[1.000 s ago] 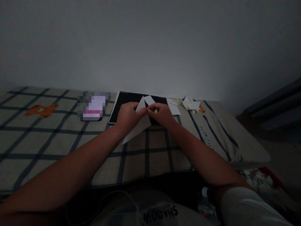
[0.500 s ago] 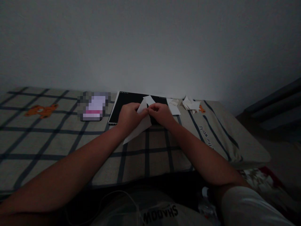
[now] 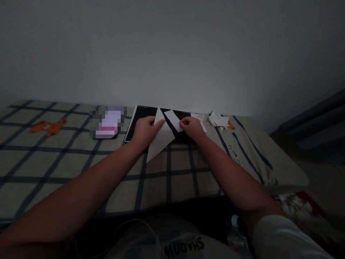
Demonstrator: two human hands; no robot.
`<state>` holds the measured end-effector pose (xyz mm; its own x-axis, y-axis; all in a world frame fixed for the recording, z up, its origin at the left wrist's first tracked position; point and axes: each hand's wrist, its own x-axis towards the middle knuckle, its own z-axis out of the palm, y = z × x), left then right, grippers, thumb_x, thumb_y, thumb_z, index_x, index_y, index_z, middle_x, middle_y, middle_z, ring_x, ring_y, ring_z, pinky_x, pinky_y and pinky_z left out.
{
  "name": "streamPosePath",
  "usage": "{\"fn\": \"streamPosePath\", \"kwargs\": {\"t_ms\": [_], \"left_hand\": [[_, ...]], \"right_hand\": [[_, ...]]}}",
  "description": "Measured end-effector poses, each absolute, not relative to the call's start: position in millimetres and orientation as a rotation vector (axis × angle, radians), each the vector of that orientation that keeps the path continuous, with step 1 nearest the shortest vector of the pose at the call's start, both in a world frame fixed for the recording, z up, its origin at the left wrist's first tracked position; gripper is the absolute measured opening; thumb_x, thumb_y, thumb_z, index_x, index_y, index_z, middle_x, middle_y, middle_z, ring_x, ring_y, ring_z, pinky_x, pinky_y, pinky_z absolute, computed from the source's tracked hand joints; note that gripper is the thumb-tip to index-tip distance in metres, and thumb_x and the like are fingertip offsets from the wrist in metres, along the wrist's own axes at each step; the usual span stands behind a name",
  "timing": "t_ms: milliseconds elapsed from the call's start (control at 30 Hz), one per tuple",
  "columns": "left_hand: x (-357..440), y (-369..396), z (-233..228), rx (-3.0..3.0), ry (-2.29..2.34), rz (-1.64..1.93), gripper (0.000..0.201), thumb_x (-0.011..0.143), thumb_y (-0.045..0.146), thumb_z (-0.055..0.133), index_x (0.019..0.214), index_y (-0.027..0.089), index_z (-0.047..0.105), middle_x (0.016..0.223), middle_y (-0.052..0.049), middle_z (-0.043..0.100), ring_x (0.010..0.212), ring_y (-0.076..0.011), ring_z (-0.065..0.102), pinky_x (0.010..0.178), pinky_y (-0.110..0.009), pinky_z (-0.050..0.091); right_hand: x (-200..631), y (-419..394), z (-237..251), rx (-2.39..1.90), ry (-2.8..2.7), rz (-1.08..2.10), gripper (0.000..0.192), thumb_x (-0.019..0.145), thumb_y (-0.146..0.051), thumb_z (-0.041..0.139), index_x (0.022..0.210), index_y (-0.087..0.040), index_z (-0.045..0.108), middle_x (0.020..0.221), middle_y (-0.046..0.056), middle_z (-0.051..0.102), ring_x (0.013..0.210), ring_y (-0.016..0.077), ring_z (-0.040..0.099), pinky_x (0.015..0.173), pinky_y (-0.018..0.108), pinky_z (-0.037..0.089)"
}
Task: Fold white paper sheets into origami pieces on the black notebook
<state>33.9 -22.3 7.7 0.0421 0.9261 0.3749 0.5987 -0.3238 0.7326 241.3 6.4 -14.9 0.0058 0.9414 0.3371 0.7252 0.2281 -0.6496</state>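
On the bed [image 3: 67,158], over a checked cover with dark stripes, the person works a white paper sheet above a black notebook [image 3: 138,122] that lies against the wall. The left hand [image 3: 145,130] holds the large paper piece [image 3: 161,138], a long triangle whose point reaches down onto the cover; its fingers are closed on the upper left edge. The right hand [image 3: 192,128] holds the small paper piece [image 3: 174,119], fingers pinched on its right edge. The two pieces stand apart, with a dark gap of notebook showing between them; whether they remain joined at any point cannot be told in the dim light.

To do the step well, the judgement is that each hand should keep its grip close to the line of separation, so the pull follows the crease and does not wander. The large piece should stay flat against the notebook, which gives firm backing that the soft bed does not.

Nearby lie paper scraps [image 3: 219,120] to the right, a flat object [image 3: 107,122] to the left of the notebook, and an orange print [image 3: 47,126] on the cover.
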Motion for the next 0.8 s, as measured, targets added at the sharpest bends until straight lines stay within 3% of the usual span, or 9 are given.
{"fn": "streamPosePath", "kwargs": {"t_ms": [300,533,800], "left_hand": [[26.7,-5.1,-6.4,1.795,1.509,1.132,0.043,0.079,0.053,0.062,0.093,0.014,0.073,0.087,-0.008,0.073,0.079,-0.0229,0.065,0.058,-0.028,0.042],[28.1,-6.6,-3.9,1.750,1.492,1.113,0.044,0.080,0.055,0.060,0.093,0.015,0.073,0.085,-0.008,0.073,0.076,-0.0219,0.064,0.055,-0.027,0.042],[28.7,-4.9,-4.9,1.659,1.420,1.177,0.041,0.081,0.051,0.061,0.095,0.015,0.073,0.091,-0.009,0.073,0.077,-0.0220,0.065,0.060,-0.029,0.048]], "right_hand": [[252.8,16.3,-24.0,-1.628,-2.009,0.132,0.021,0.087,-0.024,0.055,0.089,-0.018,0.074,0.095,0.009,0.070,0.093,0.0212,0.060,0.085,0.034,0.044],[254.7,16.0,-21.1,-1.684,-2.030,0.034,0.019,0.085,-0.029,0.058,0.082,-0.018,0.073,0.094,0.009,0.067,0.094,0.0235,0.058,0.086,0.037,0.044],[255.0,17.4,-21.1,-1.561,-2.073,0.073,0.024,0.083,-0.019,0.056,0.101,-0.017,0.073,0.089,0.006,0.068,0.090,0.0205,0.059,0.085,0.034,0.045]]}}
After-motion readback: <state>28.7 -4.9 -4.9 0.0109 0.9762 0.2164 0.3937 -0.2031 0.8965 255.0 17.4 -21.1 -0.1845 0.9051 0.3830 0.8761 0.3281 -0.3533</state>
